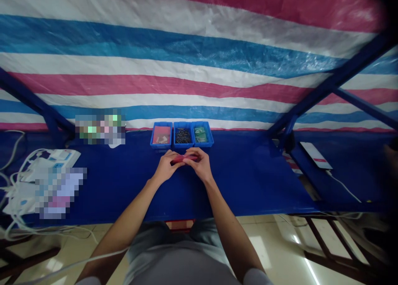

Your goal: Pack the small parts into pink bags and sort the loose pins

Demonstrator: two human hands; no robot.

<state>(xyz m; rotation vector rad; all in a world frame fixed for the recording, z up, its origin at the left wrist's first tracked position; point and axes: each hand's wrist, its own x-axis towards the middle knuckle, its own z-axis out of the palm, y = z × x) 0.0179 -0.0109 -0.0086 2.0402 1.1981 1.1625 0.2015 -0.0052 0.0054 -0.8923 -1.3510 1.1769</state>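
1. Pinching a small red part (183, 159) between them, the left hand (166, 166) and the right hand (200, 165) are pressing close together, their fingers meeting over it. The part is sitting at the middle of the desk (248, 181), and the fingers are hiding much of it.
2. Three blue plastic bins are standing side by side just beyond the hands: the left bin (161, 145) is holding a red sheet and pale bits, the middle bin (183, 146) dark screws (183, 136), and the right bin (202, 145) green pieces (200, 134).
3. A slipping pinch could drop the part, and knuckles catching a bin could jolt it and spill the screws.
4. The widest stretch of desk is lying to the right, reaching a smartphone (315, 155) and its white cable (343, 186). Tangled white cables (15, 185) are crowding the left. Past the near edge (248, 213), a rolling part could be falling to the tiled floor (267, 252).
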